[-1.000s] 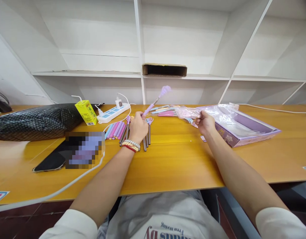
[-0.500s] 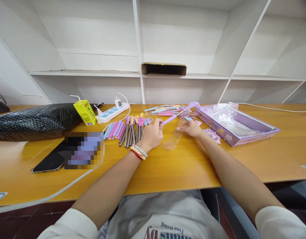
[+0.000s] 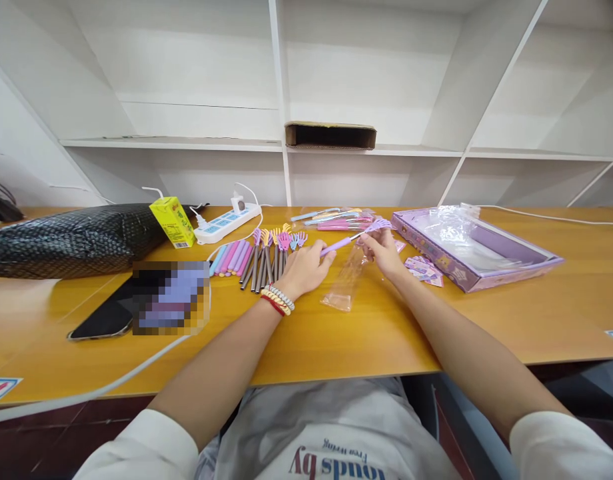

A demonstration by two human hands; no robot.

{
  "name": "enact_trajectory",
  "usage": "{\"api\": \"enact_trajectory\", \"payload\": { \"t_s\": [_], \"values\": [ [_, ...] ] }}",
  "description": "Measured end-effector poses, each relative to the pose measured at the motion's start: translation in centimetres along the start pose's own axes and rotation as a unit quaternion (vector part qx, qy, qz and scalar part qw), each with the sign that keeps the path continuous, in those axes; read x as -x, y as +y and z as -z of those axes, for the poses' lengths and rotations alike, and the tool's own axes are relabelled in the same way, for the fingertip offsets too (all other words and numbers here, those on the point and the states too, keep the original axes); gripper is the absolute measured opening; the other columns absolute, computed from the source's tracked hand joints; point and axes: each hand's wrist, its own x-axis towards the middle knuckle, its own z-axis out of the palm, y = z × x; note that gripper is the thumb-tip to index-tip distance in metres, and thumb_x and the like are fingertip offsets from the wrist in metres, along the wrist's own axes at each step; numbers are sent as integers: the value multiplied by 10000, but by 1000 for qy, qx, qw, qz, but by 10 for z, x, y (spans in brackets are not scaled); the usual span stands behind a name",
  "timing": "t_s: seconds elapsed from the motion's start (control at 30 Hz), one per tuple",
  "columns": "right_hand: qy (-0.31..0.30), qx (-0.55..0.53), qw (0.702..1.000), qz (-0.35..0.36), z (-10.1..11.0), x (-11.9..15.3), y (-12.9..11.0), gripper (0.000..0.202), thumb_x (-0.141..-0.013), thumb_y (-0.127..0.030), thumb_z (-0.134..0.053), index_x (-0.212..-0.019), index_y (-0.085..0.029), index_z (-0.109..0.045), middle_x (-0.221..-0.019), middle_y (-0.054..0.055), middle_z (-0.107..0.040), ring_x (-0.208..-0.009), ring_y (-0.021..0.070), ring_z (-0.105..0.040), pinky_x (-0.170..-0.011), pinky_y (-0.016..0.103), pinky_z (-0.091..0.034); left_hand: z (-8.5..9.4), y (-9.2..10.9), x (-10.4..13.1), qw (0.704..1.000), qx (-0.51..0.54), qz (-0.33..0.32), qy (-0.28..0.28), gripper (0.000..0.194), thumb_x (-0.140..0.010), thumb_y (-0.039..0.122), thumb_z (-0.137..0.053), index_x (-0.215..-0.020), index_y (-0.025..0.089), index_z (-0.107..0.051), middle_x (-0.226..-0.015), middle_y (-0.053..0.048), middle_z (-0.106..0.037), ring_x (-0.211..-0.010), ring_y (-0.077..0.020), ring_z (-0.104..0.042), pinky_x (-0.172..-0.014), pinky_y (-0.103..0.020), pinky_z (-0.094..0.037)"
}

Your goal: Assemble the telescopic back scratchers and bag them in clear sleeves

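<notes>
My left hand (image 3: 306, 268) is closed around the purple handle of a back scratcher (image 3: 342, 245). Its metal rod points right, and its purple claw head reaches my right hand (image 3: 385, 253). The right hand's thumb and fingers pinch the upper end of a clear plastic bag (image 3: 342, 287), whose lower end lies on the table. Part of the bag is hidden by the right hand. To the left lie several scratcher claws on metal rods (image 3: 266, 263) beside a row of loose coloured handles (image 3: 231, 259).
Behind my hands is a pile of bagged scratchers (image 3: 336, 218). A purple box (image 3: 466, 280) and printed cards (image 3: 422, 270) are on the right. Leftward are a power strip (image 3: 226, 225), a yellow drink carton (image 3: 172, 221), a black package (image 3: 76, 239) and a phone (image 3: 104, 313) with a white cable.
The scratcher's claw end has dipped toward the right hand. The right hand has turned and lifted slightly, and more of the clear bag shows below it.
</notes>
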Motion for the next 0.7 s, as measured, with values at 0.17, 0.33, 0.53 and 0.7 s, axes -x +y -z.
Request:
{"api": "enact_trajectory", "payload": {
  "t_s": [0.17,0.33,0.53,0.7],
  "values": [
    [15,-137,987,-86,5,-7,-4,469,-692,-650,-565,-730,-206,-420,-565,-20,-537,-394,80,-418,-366,215,-253,-4,-8,-2,999,-40,9,-4,349,-916,460,-321,-876,209,-561,-825,-41,-643,-738,-195,-592,-611,-294,-361],
    [45,-177,974,-132,9,-10,-5,417,-641,-545,-674,-710,-189,-468,-507,-30,-513,-374,66,-395,-354,205,-252,-10,-16,-5,998,-63,-11,16,231,-893,359,-417,-899,199,-584,-879,-53,-625,-811,-196,-574,-697,-306,-391],
    [33,-39,994,-96,5,-5,-1,351,-630,-414,-715,-787,-203,-482,-530,-57,-524,-381,67,-402,-363,198,-259,-12,-19,-5,997,-64,-24,25,184,-877,290,-443,-911,183,-589,-897,-58,-625,-831,-197,-574,-735,-314,-408],
    [-68,127,989,-38,-2,2,2,340,-720,-494,-629,-797,-198,-480,-544,-49,-515,-437,89,-437,-431,224,-328,-12,-15,-1,998,-37,-44,3,216,-897,291,-411,-1011,215,-578,-971,-43,-627,-868,-186,-590,-734,-302,-419]
  ]
}}
